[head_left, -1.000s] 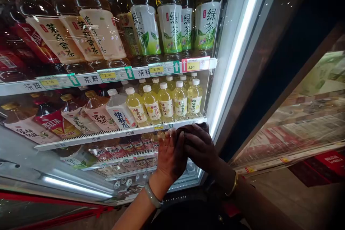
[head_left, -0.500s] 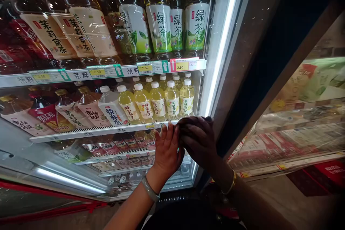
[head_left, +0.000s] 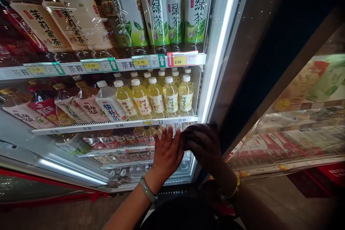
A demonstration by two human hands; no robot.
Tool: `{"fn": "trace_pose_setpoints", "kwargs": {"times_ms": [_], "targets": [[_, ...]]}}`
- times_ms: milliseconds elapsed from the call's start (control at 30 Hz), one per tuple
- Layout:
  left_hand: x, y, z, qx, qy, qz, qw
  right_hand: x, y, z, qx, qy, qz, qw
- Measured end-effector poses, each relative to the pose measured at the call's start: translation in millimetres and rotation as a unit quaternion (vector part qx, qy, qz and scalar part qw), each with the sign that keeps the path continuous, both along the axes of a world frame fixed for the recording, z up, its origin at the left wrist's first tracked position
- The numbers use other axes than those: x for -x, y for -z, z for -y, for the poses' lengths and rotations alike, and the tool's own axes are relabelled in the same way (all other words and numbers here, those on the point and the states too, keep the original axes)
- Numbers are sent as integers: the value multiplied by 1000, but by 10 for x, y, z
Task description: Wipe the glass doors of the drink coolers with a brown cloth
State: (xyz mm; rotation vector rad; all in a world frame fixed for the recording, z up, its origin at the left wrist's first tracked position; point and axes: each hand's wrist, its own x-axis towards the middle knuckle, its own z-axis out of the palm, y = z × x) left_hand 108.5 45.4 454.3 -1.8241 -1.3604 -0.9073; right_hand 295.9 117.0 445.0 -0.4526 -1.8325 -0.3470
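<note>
Both hands are raised in front of a glass-fronted drinks cooler, just below the white wire shelf (head_left: 113, 125) that carries the small yellow bottles. The left hand (head_left: 167, 152) is held flat and upright, palm toward the cooler, fingers straight, close together and pointing up; its fingertips reach almost to the shelf's front edge. A pale green bangle (head_left: 147, 189) sits on its wrist. The right hand (head_left: 202, 143) lies in shadow just beside it, touching it at the fingers, knuckles up and fingers curled toward the left; whether it pinches anything cannot be told, because the hand is too dark. A thin gold bracelet (head_left: 235, 189) circles its wrist.

The row of small yellow citrus-drink bottles with white caps (head_left: 156, 95) stands upright on that shelf, long axes vertical, caps up, labels facing out. Left of them a clear white-capped water bottle with a white label (head_left: 109, 102) leans to the left, and further left the brown tea bottles with cream labels (head_left: 83, 102) lean the same way. On the shelf above, tall green-tea bottles with white and green labels (head_left: 175, 14) stand upright, while large amber jasmine-tea bottles with beige labels (head_left: 67, 18) tilt left. Yellow price tags (head_left: 180, 60) marked 2.50 line the upper shelf rail. A bright vertical light strip (head_left: 218, 54) runs down the cooler's right edge, beside the dark frame of the cooler door (head_left: 269, 61).
</note>
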Motion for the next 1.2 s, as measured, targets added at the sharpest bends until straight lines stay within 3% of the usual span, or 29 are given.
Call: {"fn": "trace_pose_setpoints", "kwargs": {"times_ms": [133,300,367,600,800,967,1067,1200], "targets": [[14,107,-1,-22,-6,7,1000,-118,134,-42,-10,-13,30,999],[-15,155,-1,-17,4,24,1000,11,-93,-59,-20,-8,-20,1000],[6,176,11,-14,8,34,999,100,-104,-50,-27,-6,-20,999],[139,305,63,-4,-2,25,1000,-37,205,-59,-39,-27,59,997],[115,305,112,4,-8,33,999,167,-6,2,-5,-7,-17,1000],[159,346,239,31,-11,51,998,200,223,62,-12,-50,41,998],[186,368,305,43,-21,50,998,86,287,86,13,-26,42,999],[217,327,330,45,-40,40,997,198,126,124,34,22,-32,999]]}}
